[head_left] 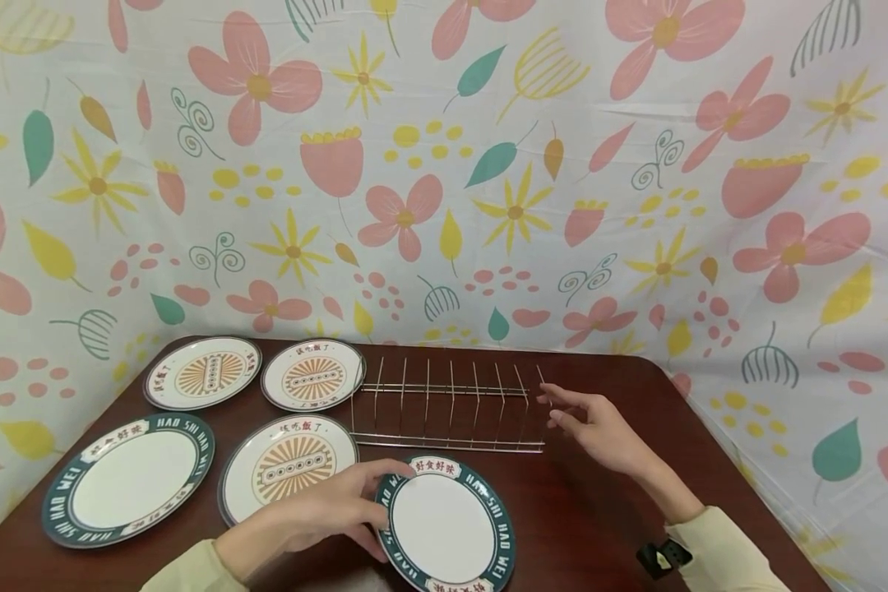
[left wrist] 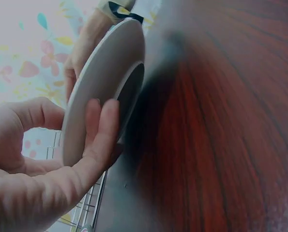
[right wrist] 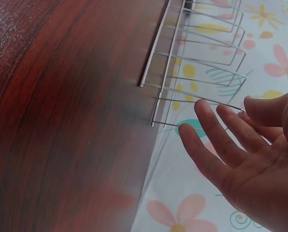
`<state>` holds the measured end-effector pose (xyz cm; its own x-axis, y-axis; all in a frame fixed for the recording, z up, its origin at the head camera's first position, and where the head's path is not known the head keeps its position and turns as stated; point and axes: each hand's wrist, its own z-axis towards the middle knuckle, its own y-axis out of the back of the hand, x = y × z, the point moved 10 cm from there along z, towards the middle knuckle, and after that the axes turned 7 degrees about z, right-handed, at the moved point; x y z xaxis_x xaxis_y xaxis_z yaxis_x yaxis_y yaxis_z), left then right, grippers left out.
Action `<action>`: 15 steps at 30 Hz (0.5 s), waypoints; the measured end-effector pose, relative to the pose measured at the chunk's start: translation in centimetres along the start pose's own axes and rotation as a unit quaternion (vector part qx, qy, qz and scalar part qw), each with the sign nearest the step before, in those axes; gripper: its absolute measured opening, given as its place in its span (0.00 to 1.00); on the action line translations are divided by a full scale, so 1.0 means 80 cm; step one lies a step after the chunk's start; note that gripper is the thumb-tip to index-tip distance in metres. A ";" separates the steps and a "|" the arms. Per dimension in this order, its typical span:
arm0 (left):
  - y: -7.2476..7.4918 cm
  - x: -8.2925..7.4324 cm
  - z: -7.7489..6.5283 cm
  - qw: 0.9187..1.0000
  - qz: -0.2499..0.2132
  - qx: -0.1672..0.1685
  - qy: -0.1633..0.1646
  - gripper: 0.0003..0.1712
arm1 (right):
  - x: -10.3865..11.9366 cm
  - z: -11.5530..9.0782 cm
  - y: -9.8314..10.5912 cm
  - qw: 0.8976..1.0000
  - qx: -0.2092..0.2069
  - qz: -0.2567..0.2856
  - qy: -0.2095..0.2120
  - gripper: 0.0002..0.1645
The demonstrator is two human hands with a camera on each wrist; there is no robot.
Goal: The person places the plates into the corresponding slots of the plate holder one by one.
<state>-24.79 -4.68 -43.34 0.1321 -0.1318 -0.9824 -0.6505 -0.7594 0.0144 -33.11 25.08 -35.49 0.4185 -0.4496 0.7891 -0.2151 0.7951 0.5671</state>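
Note:
My left hand point(head_left: 340, 506) holds a round plate point(head_left: 444, 526) with a dark green lettered border and white centre by its left edge. In the left wrist view, the thumb lies on one side of this plate point(left wrist: 105, 72) and the fingers spread under its base, which tilts up from the table. At the right end of a silver wire plate rack point(head_left: 451, 444), my right hand point(head_left: 595, 427) pinches the top corner of the end wire between thumb and index finger. Its other fingers extend loosely beside the rack point(right wrist: 165, 58) in the right wrist view.
Left of the rack, several plates lie on the dark red wooden table point(head_left: 599, 526): a green-bordered plate point(head_left: 136, 485) and sunburst-patterned ones, including a back-left plate point(head_left: 200, 374), a plate point(head_left: 314, 374) beside the rack and a front plate point(head_left: 289, 460). A flowered cloth point(head_left: 444, 164) hangs behind.

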 end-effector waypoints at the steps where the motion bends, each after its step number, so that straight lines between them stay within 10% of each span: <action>1: 0.000 0.000 0.000 1.000 -0.005 0.005 0.002 0.41 | 0.000 0.000 0.000 1.000 0.001 0.002 0.000 0.29; 15: -0.003 -0.028 -0.017 0.994 -0.043 0.084 -0.049 0.53 | -0.007 0.002 -0.001 0.999 -0.005 0.033 0.002 0.28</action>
<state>-23.91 -5.10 -40.90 0.1252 -0.0025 -0.9921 -0.7561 -0.6477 -0.0938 -33.47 25.15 -35.92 0.4067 -0.3938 0.8244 -0.2341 0.8273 0.5107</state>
